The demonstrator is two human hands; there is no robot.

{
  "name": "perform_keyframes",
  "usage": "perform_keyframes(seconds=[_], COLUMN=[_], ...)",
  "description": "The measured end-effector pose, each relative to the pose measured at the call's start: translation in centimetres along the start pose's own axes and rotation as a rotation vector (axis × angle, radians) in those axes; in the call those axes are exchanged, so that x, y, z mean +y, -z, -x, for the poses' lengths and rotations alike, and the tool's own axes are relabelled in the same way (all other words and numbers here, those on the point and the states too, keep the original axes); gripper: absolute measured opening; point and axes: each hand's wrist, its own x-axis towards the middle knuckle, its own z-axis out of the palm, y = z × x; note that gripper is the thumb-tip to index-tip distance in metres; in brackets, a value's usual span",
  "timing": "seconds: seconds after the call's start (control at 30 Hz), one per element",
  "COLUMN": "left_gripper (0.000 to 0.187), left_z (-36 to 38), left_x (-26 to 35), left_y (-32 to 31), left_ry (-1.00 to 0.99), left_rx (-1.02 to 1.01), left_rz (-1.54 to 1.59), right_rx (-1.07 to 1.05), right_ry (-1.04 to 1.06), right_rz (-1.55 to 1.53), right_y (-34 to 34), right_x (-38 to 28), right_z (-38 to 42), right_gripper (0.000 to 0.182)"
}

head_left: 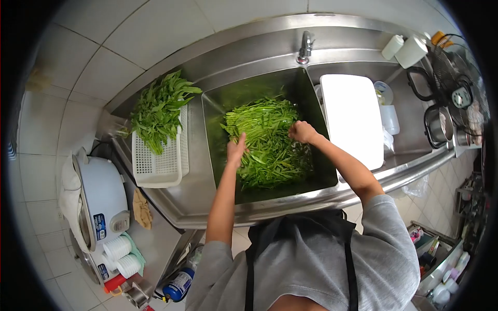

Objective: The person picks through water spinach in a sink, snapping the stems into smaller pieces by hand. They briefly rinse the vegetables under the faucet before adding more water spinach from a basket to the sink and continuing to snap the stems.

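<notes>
Well, abt halfway, I'd say: left hand (236,149) flat & spread on greens (267,142) in sink (218,103), right hand (302,131) grip closed on stems; one batch (158,109) in basket (158,166) at left.

Loose heap of long green leafy stalks (267,140) afloat in the steel sink basin (311,111)
</notes>
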Motion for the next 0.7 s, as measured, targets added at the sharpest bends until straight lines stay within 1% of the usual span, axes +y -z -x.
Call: perform_keyframes(seconds=[0.03,0.1,0.13,0.17,0.2,0.27,0.3,0.4,0.43,0.5,0.53,0.57,0.6,0.67,0.7], left_gripper=[0.039,0.036,0.036,0.036,0.036,0.033,0.036,0.037,0.035,0.032,0.034,0.035,0.036,0.036,0.035], left_z=[0.3,2.0,2.8,3.7,4.8,5.3,5.5,6.6,6.7,6.8,6.3,5.9,5.8,6.0,6.0], left_x=[-1.3,-3.1,-3.5,-3.8,-3.2,-4.2,-4.8,-5.3,-5.3,-5.4,-5.6,-5.8,-6.0,-5.0,-4.5], left_y=[0.6,1.0,1.6,1.8,2.0,2.7,2.9,3.2,3.3,3.4,3.5,3.5,3.4,3.3,3.4], left_ry=[-0.006,-0.034,-0.057,-0.065,-0.065,-0.066,-0.025,-0.006,-0.004,-0.002,-0.032,-0.060,-0.086,-0.059,-0.049], left_rx=[-0.063,-0.100,-0.189,-0.179,-0.183,-0.217,-0.200,-0.117,-0.118,-0.126,-0.124,-0.123,-0.126,-0.136,-0.140], left_rz=[0.013,0.042,0.007,-0.060,-0.163,-0.146,-0.119,-0.153,-0.160,-0.173,-0.206,-0.236,-0.263,-0.270,-0.275], right_rx=[-0.077,-0.112,-0.129,-0.273,-0.212,-0.093,-0.168,-0.002,0.045,-0.036,-0.075,-0.093,-0.129,-0.196,-0.154], right_ry=[-0.015,0.019,0.039,0.011,0.042,0.104,0.079,0.136,0.150,0.173,0.182,0.241,0.233,0.211,0.244], right_rz=[0.022,0.070,0.093,0.168,0.201,0.259,0.274,0.274,0.303,0.426,0.493,0.577,0.503,0.361,0.295], right_y=[-0.5,-2.3,-3.2,-3.9,-5.4,-10.0,-10.7,-14.3,-15.0,-15.2,-14.7,-14.3,-13.2,-10.3,-9.6], right_x=[-0.5,-2.1,-3.2,-4.5,-4.8,-5.1,-5.7,-5.2,-5.3,-5.6,-5.8,-6.0,-6.1,-6.2,-5.1], right_z=[-1.2,-3.2,-4.4,-5.9,-7.5,-10.9,-12.5,-17.3,-18.1,-19.5,-20.1,-20.5,-20.5,-20.3,-20.7], right_gripper=[0.024,0.030,0.032,0.040,0.043,0.049,0.052,0.052,0.049,0.048,0.048,0.045,0.043,0.038,0.044])
